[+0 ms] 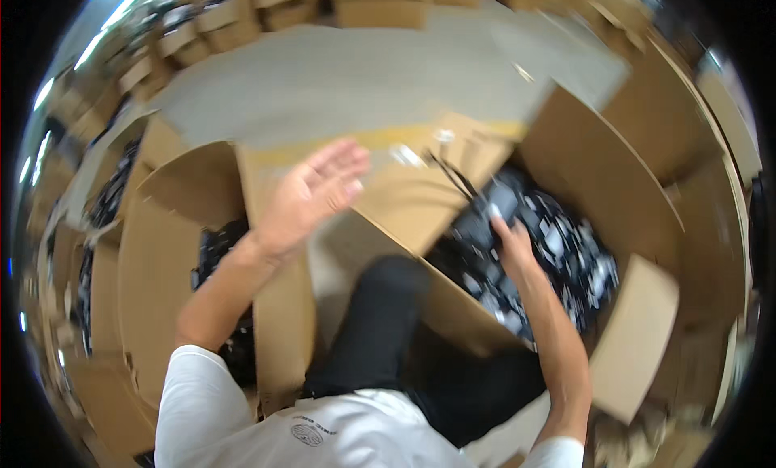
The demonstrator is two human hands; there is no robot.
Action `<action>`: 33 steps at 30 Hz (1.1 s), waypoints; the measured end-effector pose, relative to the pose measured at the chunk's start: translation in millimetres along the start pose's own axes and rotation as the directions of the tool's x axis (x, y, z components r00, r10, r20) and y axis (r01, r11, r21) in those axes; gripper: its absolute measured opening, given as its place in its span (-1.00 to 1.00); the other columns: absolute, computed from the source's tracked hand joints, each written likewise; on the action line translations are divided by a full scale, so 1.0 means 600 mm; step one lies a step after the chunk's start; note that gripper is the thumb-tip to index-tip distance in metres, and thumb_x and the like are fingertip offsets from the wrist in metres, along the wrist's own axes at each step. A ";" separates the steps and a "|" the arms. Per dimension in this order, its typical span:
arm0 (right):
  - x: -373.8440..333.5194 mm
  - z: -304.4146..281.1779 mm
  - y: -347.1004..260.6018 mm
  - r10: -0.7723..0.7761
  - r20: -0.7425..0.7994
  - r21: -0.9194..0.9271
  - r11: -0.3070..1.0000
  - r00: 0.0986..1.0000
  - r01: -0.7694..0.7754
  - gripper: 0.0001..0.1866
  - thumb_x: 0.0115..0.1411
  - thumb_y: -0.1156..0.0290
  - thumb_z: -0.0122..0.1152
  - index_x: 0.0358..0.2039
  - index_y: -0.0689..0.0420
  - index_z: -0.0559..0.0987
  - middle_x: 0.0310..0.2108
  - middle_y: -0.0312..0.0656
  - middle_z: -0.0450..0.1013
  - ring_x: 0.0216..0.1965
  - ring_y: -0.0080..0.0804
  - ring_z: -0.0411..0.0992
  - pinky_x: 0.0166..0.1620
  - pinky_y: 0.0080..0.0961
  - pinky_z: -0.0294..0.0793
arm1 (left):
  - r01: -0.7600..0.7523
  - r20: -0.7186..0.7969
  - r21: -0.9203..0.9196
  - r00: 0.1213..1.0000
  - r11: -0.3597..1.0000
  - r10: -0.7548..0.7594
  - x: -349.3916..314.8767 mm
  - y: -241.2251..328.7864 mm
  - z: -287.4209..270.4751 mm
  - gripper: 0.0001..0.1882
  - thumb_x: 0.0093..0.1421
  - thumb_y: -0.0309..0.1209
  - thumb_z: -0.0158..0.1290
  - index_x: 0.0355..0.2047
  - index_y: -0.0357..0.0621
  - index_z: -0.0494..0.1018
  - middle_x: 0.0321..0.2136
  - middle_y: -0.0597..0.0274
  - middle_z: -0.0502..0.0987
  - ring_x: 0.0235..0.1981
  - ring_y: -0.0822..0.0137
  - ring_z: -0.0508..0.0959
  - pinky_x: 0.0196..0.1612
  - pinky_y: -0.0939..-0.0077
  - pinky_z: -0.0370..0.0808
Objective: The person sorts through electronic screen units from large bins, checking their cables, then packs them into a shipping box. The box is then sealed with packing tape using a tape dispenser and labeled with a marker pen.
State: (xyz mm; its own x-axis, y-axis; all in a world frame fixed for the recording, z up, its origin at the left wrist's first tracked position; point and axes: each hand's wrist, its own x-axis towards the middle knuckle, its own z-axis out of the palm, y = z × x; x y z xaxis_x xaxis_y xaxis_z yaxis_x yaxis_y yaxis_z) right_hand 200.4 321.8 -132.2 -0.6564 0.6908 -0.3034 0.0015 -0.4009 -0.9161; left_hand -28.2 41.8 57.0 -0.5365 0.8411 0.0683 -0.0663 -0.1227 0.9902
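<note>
My right hand reaches into the cardboard box on the right, its fingers closed on a dark boxy block with a cord, which looks like a power adapter. Black cables stretch away from it over the box's far flap, near a blurred white piece. Below it lies a heap of black items with white labels. My left hand is raised between the two boxes, fingers extended and holding nothing; motion blurs it slightly.
At my left stands another open cardboard box with black items inside. My knee sits between the boxes. More cartons line the far side of the grey floor, which has a yellow line. A raised flap sticks up at right.
</note>
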 end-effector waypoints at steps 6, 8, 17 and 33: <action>0.034 -0.095 0.134 0.235 0.082 0.038 0.970 0.969 -0.238 -0.54 0.31 0.17 0.20 0.02 0.30 0.46 -0.09 -0.09 0.54 -0.07 -0.20 0.53 -0.01 -0.24 0.52 | 0.058 -0.363 0.001 0.930 0.998 -0.053 -0.118 -0.048 -0.187 -0.60 0.29 -0.42 0.12 0.08 -0.35 0.40 -0.05 0.08 0.56 0.00 0.33 0.56 0.06 0.47 0.49; 0.049 -0.099 0.153 0.333 -0.278 -0.226 0.889 0.901 -0.398 -0.53 0.29 0.15 0.23 0.01 0.25 0.43 -0.13 -0.12 0.53 -0.12 -0.22 0.52 -0.05 -0.24 0.53 | 0.162 -0.523 -0.004 0.841 0.987 -0.140 -0.175 -0.041 -0.239 -0.61 0.30 -0.39 0.13 0.06 -0.35 0.41 -0.09 0.06 0.58 -0.07 0.32 0.60 -0.02 0.48 0.54; 0.104 -0.133 0.195 -0.037 -0.292 -0.619 0.769 0.956 -0.160 -0.38 0.23 0.03 0.28 -0.14 0.47 0.44 -0.17 0.10 0.50 -0.20 -0.18 0.49 -0.12 -0.24 0.49 | 0.396 -0.671 -0.099 0.650 0.913 -0.355 -0.301 -0.159 -0.378 -0.70 0.28 -0.28 0.15 -0.07 -0.19 0.49 -0.22 0.19 0.59 -0.21 0.35 0.61 -0.12 0.44 0.55; -0.035 -0.140 0.076 -0.206 0.251 -0.952 0.124 0.946 0.279 -0.66 0.12 0.31 0.29 -0.39 0.42 0.55 -0.52 0.13 0.50 -0.42 -0.01 0.51 -0.31 -0.22 0.43 | 0.720 -0.554 0.690 0.590 0.072 -0.588 -0.517 -0.507 -0.395 -0.18 0.09 0.06 0.20 0.18 -0.27 0.27 0.16 -0.26 0.36 0.20 -0.18 0.37 0.21 0.11 0.37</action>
State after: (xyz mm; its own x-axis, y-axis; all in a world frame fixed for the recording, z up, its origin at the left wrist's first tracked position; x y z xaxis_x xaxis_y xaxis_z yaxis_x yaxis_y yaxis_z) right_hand 277.6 339.8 -189.9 -0.8103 0.5851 -0.0324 0.5352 0.7164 -0.4476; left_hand -40.9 -306.3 -294.2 -0.7433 0.2766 -0.6091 0.1895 0.9603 0.2049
